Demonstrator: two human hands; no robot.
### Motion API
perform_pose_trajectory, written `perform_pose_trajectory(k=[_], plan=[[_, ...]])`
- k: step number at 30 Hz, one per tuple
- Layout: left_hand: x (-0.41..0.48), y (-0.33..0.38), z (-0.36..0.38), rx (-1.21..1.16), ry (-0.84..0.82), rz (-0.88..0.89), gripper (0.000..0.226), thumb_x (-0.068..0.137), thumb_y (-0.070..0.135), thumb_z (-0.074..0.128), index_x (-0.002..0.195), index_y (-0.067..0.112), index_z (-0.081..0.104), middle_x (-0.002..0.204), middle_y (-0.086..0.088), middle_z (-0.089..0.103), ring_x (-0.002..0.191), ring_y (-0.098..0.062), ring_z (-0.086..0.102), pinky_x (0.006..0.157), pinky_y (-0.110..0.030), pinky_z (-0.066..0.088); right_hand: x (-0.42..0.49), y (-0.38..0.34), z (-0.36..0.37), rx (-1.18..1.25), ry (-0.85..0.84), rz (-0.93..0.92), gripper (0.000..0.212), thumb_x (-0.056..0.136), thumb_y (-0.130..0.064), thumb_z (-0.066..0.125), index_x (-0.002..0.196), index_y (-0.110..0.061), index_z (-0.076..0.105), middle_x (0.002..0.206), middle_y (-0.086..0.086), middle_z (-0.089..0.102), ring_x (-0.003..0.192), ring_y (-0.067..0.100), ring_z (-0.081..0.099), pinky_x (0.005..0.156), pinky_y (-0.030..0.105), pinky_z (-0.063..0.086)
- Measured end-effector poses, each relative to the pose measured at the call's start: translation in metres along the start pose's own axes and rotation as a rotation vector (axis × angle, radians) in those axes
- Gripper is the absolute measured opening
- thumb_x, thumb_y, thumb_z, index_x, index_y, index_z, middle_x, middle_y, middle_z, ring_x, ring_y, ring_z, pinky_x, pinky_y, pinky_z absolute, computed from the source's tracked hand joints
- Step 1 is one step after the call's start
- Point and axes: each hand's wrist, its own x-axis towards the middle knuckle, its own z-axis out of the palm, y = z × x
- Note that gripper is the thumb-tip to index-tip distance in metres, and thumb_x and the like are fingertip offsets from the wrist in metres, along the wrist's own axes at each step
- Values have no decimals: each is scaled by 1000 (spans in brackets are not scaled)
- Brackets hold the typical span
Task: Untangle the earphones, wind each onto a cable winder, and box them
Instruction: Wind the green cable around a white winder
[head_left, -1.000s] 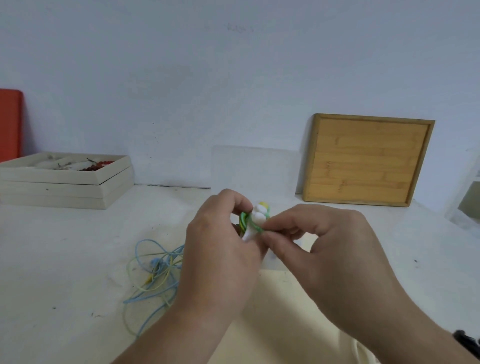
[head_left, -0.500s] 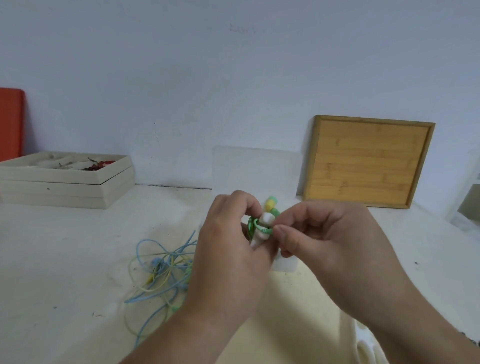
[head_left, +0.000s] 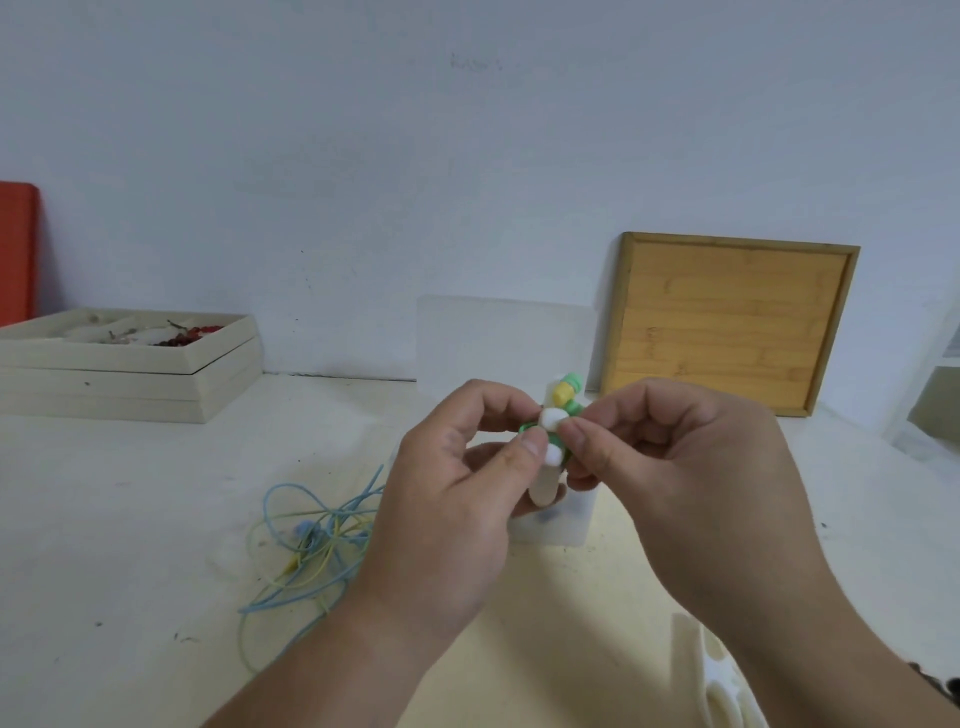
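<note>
- White table (head_left: 130, 519): fills lower frame.
- Wooden tray (head_left: 727, 322): right of centre, leaning on the wall.
- Stacked beige boxes (head_left: 130, 374): left edge.
- Left hand (head_left: 447, 514), right hand (head_left: 691, 493): centre, raised off the table; both pinch the winder.
- Blue and yellow earphone tangle (head_left: 311, 545): on the table, lower left of the hands.
- White cable winder (head_left: 545, 478): between the fingertips, green earphone (head_left: 571, 379) wrapped round it.

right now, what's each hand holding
Left hand: grips the white cable winder, green earphone cable wound on it.
Right hand: pinches the green earphone cable at the winder.
</note>
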Motion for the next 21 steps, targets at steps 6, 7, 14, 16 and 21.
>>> perform_pose_trajectory(k=[6, 7, 14, 16, 21], plan=[[3, 1, -1, -176, 51, -95, 6, 86, 3, 67, 84, 7, 70, 93, -20, 72, 79, -35, 74, 71, -44, 62, 1, 4, -1, -70, -46, -22, 15, 83, -12, 75, 73, -23, 73, 64, -12, 73, 62, 4, 71, 61, 15, 54], [4, 1, -2, -198, 64, -113, 5, 85, 1, 67, 84, 6, 70, 96, -23, 71, 81, -38, 74, 70, -44, 61, 2, 4, -2, -78, -71, -15, 17, 85, -10, 73, 74, -23, 74, 66, -12, 73, 64, 3, 71, 63, 15, 54], [7, 2, -8, -195, 76, -141, 14, 81, 2, 67, 75, 11, 75, 93, -26, 72, 84, -41, 72, 63, -40, 60, 5, 5, -4, -87, -89, 45, 12, 83, -10, 75, 73, -17, 73, 63, -6, 73, 58, 2, 68, 56, 10, 50], [7, 3, -8, -191, 74, -142, 9, 77, 4, 69, 77, 11, 75, 93, -26, 72, 82, -36, 72, 62, -40, 60, 5, 5, -4, -93, -88, 56, 11, 83, -11, 75, 73, -16, 72, 63, -6, 73, 57, 2, 68, 56, 10, 49], [10, 5, -11, -162, 78, -144, 26, 86, -7, 65, 106, 9, 61, 85, -15, 75, 80, -30, 75, 61, -39, 59, 5, 8, -3, -149, -80, 67, 15, 84, -18, 75, 70, -21, 69, 64, -6, 72, 56, 4, 66, 52, 11, 46]])
